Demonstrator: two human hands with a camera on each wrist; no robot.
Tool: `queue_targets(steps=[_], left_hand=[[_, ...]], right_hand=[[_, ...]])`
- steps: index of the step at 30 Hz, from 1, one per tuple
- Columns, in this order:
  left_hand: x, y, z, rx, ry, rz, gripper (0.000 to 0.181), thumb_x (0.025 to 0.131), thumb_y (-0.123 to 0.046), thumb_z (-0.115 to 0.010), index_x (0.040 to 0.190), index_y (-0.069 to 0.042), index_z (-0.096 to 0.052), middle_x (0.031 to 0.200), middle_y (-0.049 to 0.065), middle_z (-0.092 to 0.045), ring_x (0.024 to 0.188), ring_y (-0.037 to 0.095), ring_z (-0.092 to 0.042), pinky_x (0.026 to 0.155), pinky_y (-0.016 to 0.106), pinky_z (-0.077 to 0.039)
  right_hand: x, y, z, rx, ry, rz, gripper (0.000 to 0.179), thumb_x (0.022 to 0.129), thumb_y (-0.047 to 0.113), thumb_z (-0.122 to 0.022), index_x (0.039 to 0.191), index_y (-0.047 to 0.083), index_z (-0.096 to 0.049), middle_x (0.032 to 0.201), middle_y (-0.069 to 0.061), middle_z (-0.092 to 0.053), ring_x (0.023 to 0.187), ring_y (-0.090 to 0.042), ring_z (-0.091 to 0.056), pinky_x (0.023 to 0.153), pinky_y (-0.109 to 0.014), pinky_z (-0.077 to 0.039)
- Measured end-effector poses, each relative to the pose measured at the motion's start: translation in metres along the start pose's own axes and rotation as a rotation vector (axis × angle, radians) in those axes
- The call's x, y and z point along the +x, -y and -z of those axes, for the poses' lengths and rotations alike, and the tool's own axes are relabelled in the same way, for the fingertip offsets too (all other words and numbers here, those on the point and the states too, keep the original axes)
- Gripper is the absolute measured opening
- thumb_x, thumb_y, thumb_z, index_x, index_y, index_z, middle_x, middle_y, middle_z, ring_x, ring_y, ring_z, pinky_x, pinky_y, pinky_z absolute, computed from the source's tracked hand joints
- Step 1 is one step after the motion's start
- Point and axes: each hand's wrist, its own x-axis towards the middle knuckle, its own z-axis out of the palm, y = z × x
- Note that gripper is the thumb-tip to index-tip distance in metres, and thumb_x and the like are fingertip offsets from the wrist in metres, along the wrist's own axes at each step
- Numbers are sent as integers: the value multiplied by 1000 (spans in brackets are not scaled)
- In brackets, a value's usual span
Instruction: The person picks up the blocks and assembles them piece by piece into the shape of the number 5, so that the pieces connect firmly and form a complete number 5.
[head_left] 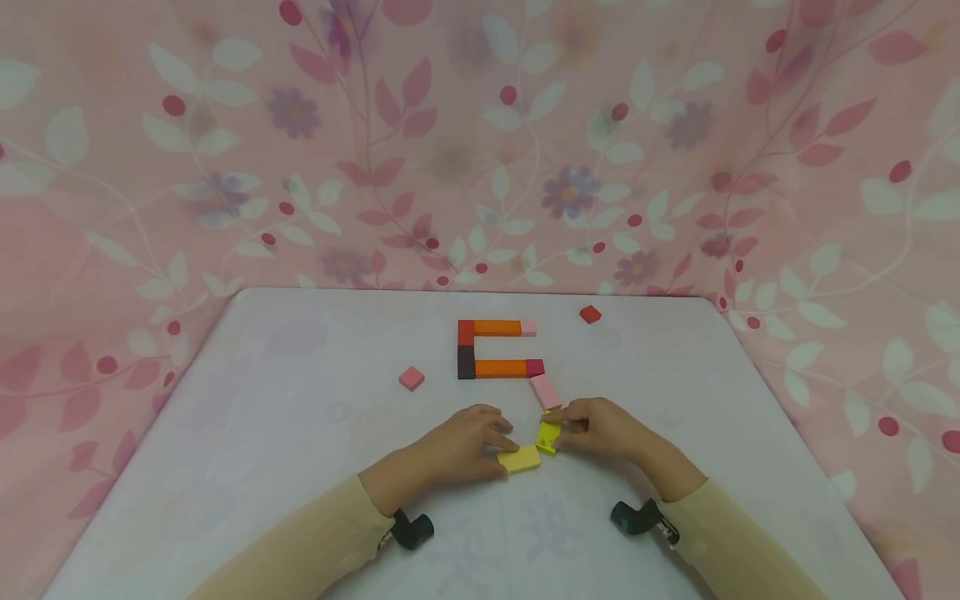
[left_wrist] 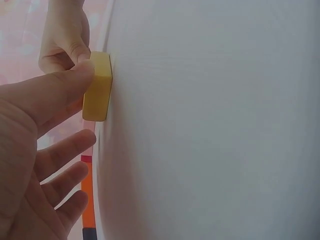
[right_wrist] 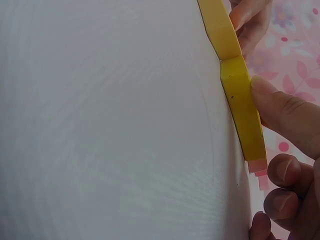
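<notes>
My left hand [head_left: 461, 446] pinches a pale yellow block [head_left: 521, 459] lying on the table; its thumb presses on the block in the left wrist view, the other fingers spread loosely. Just to the right, my right hand [head_left: 603, 429] holds a bright yellow block [head_left: 548, 435] between thumb and index finger. In the right wrist view the two yellow blocks [right_wrist: 245, 110] meet end to end at a slight angle. Beyond the bright yellow one, a pink block [head_left: 545, 391] slants up to a crimson block [head_left: 535, 367].
Orange blocks [head_left: 498, 328], a red block [head_left: 466, 332], a dark block [head_left: 467, 362] and a light pink block [head_left: 528, 327] continue the line. Loose on the white table [head_left: 300, 483] lie a pink block [head_left: 412, 378] and a red block [head_left: 590, 314]. Floral cloth [head_left: 480, 167] hangs behind.
</notes>
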Motion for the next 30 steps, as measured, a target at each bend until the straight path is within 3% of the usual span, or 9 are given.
queue_targets(steps=[30], left_hand=[[-2,2,0,-41,-15,15,40,90,-38,-74,129,-31,-70,132,-7,-63,134,19,-46,110,44,-41]], right_hand=[[0,0,1,11,0,-11,43,84,37,-81,125,26,-73,69,10,-48,63,-9,-47,54,-21,-39]])
